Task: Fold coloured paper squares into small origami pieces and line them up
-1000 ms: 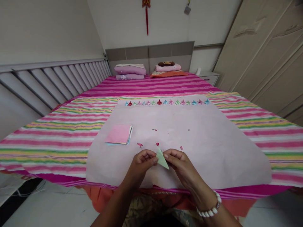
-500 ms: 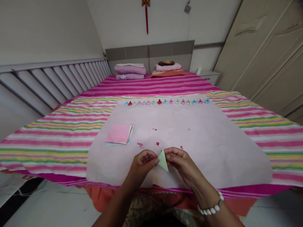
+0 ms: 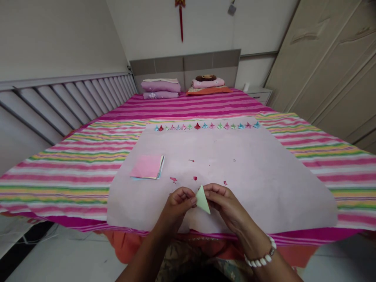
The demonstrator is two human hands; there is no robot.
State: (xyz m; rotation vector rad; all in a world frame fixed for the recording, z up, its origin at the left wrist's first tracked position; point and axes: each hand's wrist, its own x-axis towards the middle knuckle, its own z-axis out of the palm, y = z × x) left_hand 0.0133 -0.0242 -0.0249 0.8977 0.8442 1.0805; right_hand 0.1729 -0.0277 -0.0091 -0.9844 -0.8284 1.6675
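A small pale green paper triangle (image 3: 202,199) is pinched between both my hands just above the near edge of the bed. My left hand (image 3: 178,204) grips its left side with curled fingers. My right hand (image 3: 225,203), with a white bead bracelet at the wrist, holds its right side. Under them lies a large pale pink sheet (image 3: 264,176) spread over the striped bedcover. A stack of square coloured papers (image 3: 147,167), pink on top, rests to the left of my hands.
A row of several small folded paper pieces (image 3: 205,126) lines the far edge of the pink sheet. Tiny red scraps (image 3: 174,179) dot the sheet near my hands. Folded bedding and pillows (image 3: 161,89) sit at the headboard. A wardrobe (image 3: 331,66) stands at right.
The green triangle has turned slightly in my fingers, its tip now more upright; both hands stay at the same spot.
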